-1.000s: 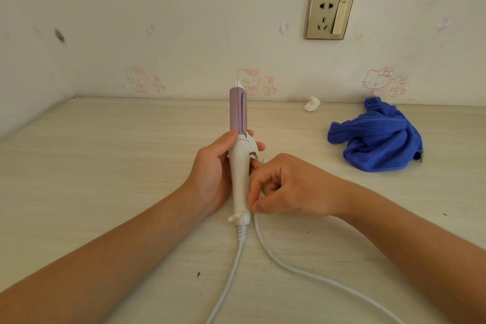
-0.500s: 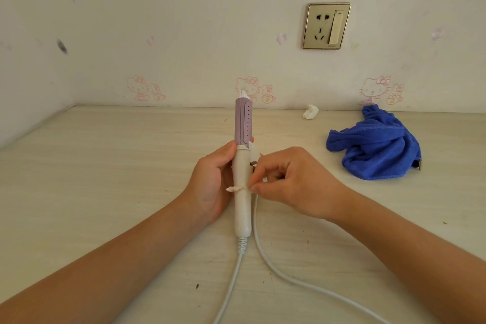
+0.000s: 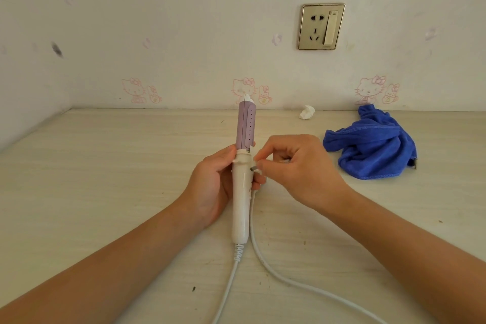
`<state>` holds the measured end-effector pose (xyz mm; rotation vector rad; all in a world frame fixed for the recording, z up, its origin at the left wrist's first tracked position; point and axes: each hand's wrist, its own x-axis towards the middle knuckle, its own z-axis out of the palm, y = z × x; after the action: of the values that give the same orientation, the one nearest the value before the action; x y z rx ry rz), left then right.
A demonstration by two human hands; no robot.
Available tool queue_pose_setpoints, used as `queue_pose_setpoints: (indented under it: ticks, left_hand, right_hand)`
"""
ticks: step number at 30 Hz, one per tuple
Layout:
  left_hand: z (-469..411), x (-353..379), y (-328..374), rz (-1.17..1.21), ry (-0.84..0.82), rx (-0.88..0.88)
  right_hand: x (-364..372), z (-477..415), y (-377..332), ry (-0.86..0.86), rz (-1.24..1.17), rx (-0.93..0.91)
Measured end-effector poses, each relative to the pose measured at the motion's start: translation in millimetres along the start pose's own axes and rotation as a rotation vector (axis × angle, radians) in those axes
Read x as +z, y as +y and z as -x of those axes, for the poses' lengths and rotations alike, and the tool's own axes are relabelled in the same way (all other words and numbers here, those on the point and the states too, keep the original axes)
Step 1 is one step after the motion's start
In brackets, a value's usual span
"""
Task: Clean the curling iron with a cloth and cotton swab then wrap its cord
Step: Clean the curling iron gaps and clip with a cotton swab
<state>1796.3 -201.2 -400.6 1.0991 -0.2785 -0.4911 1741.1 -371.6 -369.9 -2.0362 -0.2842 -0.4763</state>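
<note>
Wallpaper at the far left carries a dark smudge (image 3: 56, 48), and lower down we see pale pink cartoon cat figures (image 3: 134, 89) printed in a row just above the table (image 3: 105, 166); they are the only markings on the wall that we can make out. The table is pale wood grain with a few small dark specks.

Left of centre, the left hand (image 3: 213, 184) grips the curling iron (image 3: 242, 192) upright. Its thumb lies at the white collar and its fingers curl behind the handle, with the tips showing on the right side. The iron has a white handle, a lilac barrel (image 3: 246, 123) with a line of small dots and a white tip. A faint mark on the handle is too small for us to read.

From the handle's ribbed base the white cord (image 3: 265, 263) runs off the bottom edge. A second run rises just beside the handle and sweeps away to the lower right.

Just right of the collar, the right hand (image 3: 297, 168) has its fingers curled, thumb and forefinger pinching what looks like the cotton swab (image 3: 255, 168) against the iron, mostly hidden by the fingertips.

Further right, a crumpled white tissue wad (image 3: 307, 112) lies by the wall. Above it is a gold-framed wall socket (image 3: 321, 26) with a switch. A rumpled blue cloth (image 3: 370, 142) lies on the table, well apart from both hands.
</note>
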Motion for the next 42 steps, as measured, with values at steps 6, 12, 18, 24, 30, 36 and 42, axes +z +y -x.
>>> queue_pose_setpoints:
  ticks: [6,12,18,24,30,36,42]
  left_hand:
    - [-0.1,-0.1,-0.7,-0.015,0.033,-0.001]
    - [1.0,1.0,0.0,-0.017,0.045,0.002]
    - [2.6,2.1,0.8,0.000,0.067,0.002]
    - [2.8,2.1,0.6,0.009,0.073,-0.002]
    - [-0.6,-4.2,2.2,0.094,0.073,-0.048]
    - [-1.7,-0.4,3.6,0.111,0.104,-0.072]
    - [-2.2,2.0,2.1,0.046,0.126,-0.070]
  right_hand:
    - [-2.5,-0.6,-1.3,-0.060,0.003,0.035]
    - [-6.6,-2.2,0.7,-0.080,0.013,0.070]
    - [-12.3,-6.1,2.1,-0.063,0.060,0.090]
    - [-13.6,-7.2,2.4,-0.092,0.043,0.115]
    - [-6.5,-3.2,4.7,-0.116,-0.020,0.097]
    - [6.4,2.2,9.8,-0.135,-0.045,0.075]
    - [8.9,4.2,10.7,-0.171,-0.048,0.079]
